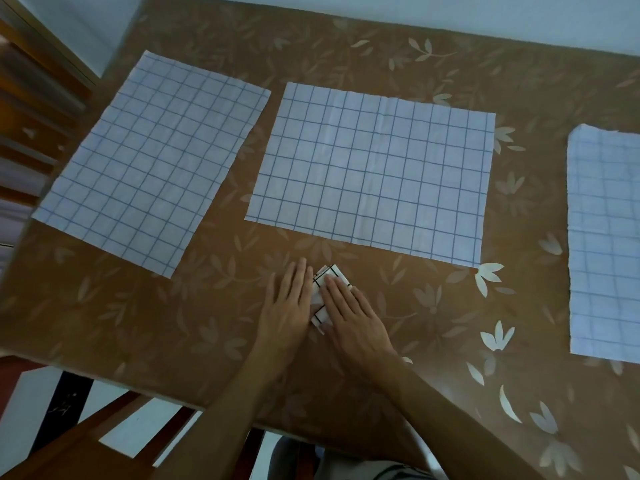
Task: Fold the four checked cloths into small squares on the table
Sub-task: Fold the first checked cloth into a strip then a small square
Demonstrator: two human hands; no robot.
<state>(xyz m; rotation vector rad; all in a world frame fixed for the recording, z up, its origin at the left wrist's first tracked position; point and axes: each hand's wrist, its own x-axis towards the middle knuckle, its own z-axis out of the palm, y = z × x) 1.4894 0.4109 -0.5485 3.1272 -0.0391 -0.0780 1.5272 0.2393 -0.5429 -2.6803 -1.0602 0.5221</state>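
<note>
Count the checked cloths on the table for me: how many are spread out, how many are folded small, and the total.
Spread-out cloths: 3 (left cloth, middle cloth, right cloth)
Folded cloth: 1, under the left hand and right hand
Total: 4

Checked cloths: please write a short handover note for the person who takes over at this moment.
Right hand: flat, pressing the small folded cloth near the front edge of the table.
Left hand: flat against its left side.
Done: one cloth folded small.
To do: three lie spread, the left cloth, the middle cloth and the right cloth, partly out of view.
</note>
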